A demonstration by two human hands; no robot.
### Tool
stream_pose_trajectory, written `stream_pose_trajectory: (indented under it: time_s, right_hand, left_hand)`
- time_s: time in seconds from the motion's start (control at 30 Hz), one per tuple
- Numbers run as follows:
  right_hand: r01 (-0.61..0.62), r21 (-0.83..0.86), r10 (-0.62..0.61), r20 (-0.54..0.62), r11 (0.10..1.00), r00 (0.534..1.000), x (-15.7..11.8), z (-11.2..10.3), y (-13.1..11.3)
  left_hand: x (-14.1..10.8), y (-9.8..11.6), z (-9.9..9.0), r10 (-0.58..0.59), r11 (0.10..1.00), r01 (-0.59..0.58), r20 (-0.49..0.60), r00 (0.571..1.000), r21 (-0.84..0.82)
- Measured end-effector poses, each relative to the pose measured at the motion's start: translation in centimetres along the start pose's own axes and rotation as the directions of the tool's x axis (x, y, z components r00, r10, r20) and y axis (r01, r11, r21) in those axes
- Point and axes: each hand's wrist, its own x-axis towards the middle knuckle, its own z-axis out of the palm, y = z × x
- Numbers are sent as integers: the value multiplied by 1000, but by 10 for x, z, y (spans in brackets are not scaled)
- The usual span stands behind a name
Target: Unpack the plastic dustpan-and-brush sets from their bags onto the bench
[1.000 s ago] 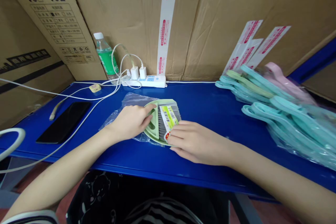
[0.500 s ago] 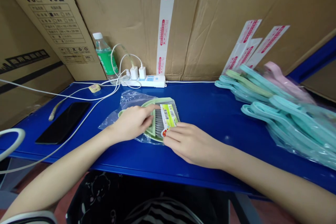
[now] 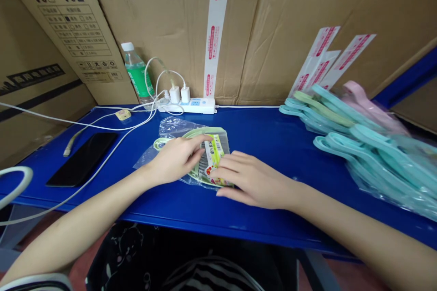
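Green plastic dustpan (image 3: 205,132) with grey brush (image 3: 206,157) lies flat, partly in a clear plastic bag (image 3: 174,126), on the blue table (image 3: 262,145), left hand (image 3: 174,161) resting on it with fingers a little apart, right hand (image 3: 251,179) with fingers together over the paper label's (image 3: 214,154) lower end.
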Motion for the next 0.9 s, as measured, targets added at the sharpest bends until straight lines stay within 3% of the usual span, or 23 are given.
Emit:
stream_pose_trajectory:
  time_s: [0.17,0.33,0.57,0.9]
  right_hand:
    - [-89,-5,89,18,996,996,-5,-8,13]
    - [-142,-17,143,97,990,985,-8,2,17]
    - [-196,-46,200,95,979,975,-6,7,13]
    - [-168,63,165,38,984,986,-5,-5,12]
  left_hand:
    - [0,-2,2,4,998,-6,29,1000,58]
    - [0,-2,3,1,993,-6,38,999,122]
    - [0,-1,2,-14,989,4,65,998,149]
    - [0,-2,3,-9,990,1,59,998,141]
